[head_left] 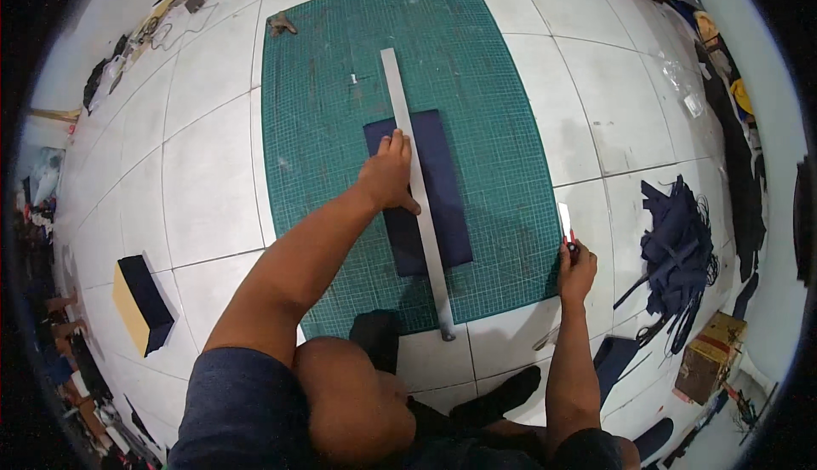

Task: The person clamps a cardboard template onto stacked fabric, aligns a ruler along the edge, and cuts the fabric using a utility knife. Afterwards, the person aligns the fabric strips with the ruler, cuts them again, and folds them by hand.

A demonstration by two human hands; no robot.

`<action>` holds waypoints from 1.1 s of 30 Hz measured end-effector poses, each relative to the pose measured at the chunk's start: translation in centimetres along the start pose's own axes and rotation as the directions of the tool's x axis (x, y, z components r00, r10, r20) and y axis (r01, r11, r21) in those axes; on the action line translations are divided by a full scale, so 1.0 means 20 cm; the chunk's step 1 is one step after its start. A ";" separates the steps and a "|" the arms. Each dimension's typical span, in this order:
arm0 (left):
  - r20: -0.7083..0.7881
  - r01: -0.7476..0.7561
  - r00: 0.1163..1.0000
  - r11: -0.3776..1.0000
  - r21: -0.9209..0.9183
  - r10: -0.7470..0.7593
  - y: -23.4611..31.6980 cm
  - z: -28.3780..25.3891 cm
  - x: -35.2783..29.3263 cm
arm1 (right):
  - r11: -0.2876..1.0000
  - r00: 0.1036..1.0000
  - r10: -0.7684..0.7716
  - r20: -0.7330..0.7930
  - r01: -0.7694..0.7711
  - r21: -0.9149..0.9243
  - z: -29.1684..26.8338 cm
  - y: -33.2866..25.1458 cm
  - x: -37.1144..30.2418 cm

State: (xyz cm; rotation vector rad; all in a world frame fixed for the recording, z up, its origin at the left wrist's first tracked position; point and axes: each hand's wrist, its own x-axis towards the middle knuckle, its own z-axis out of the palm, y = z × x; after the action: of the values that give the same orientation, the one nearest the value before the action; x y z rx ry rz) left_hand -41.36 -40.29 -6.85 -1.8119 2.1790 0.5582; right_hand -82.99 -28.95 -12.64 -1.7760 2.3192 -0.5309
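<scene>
The person's left hand (391,172) presses down, fingers spread and unclenched, on a long metal ruler (427,236); its weight seems meant to stop the ruler sliding. The ruler runs away from the body, reaching past the fingertips at one end and back beyond the mat's near edge at the other. Beneath the ruler and this hand lies a dark blue cloth panel (444,180), flat and slightly slanted, showing on both sides of the straight edge, so it is likely pinned by the same pressure.

Well to the right of the left hand and nearer the body, the right hand (576,270) is closed around a cutter (568,230) with a red and black handle. Its pale blade points away from the person, over the mat's right border, apart from the cloth.

Under the cloth spreads a green gridded mat (498,172), probably there to shield the tiled floor (213,180). Far ahead of the left hand, a small brownish object (282,23) sits on the mat's corner. To the right hand's right, dark fabric scraps (681,249) lie heaped on the tiles, apart from the mat. Far left of the left hand lies a folded yellow-and-dark piece (132,304).
</scene>
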 end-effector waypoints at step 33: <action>0.038 -0.049 0.998 0.999 0.022 0.049 -0.02 0.04 0.01 | 0.991 0.775 -0.127 0.619 0.124 0.048 0.34 -1.74 0.32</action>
State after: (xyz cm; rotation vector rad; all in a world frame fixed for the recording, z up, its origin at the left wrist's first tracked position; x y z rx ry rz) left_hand -41.14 -40.20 -7.80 -1.7272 2.2015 0.5707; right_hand -51.13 -44.21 -5.23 -1.7598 1.7417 0.0539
